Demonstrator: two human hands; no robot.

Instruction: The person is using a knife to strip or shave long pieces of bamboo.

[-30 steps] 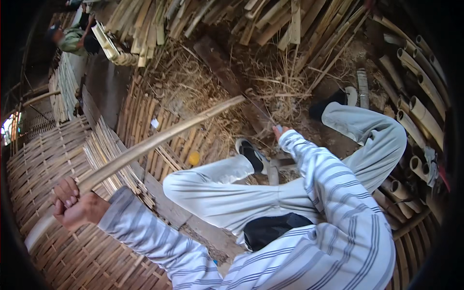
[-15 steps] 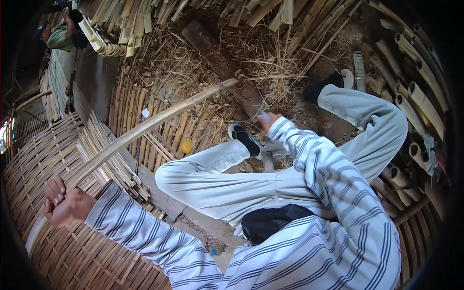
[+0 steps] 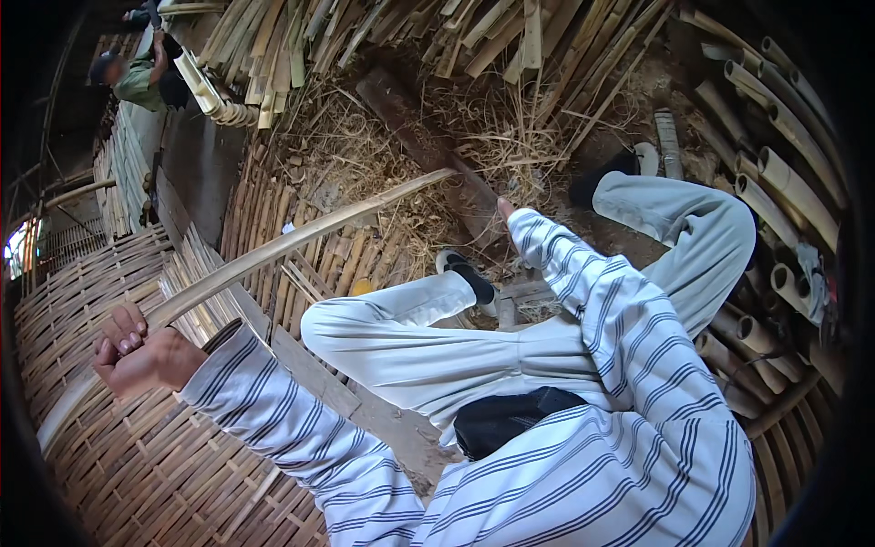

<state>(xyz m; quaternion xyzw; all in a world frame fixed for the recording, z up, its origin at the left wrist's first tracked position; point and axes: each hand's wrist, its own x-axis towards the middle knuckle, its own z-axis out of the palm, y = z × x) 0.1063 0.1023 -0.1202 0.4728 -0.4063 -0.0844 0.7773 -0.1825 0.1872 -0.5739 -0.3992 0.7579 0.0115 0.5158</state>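
A long, pale split bamboo strip (image 3: 310, 234) slants from the lower left up to the middle. Its far end meets a dark wooden plank (image 3: 401, 105) on the ground. Around the near part of the strip, the fingers of my left hand (image 3: 150, 354) are curled closed. My right hand (image 3: 507, 210) is closed too, mostly covered by its striped sleeve. From it a dark, narrow blade, which looks like a knife (image 3: 476, 180), reaches toward the strip's far end. The handle is hidden in the hand.
Curly bamboo shavings (image 3: 510, 137) litter the ground around the plank. Split strips (image 3: 492, 36) are piled at the top, and bamboo poles (image 3: 793, 182) are stacked at right. A woven bamboo mat (image 3: 91, 283) lies at left. Another person (image 3: 137, 82) is at the far upper left.
My right hand has moved slightly up, and the blade now shows beside the strip's far end. My left hand still grips the strip. The whole view has shifted a little.
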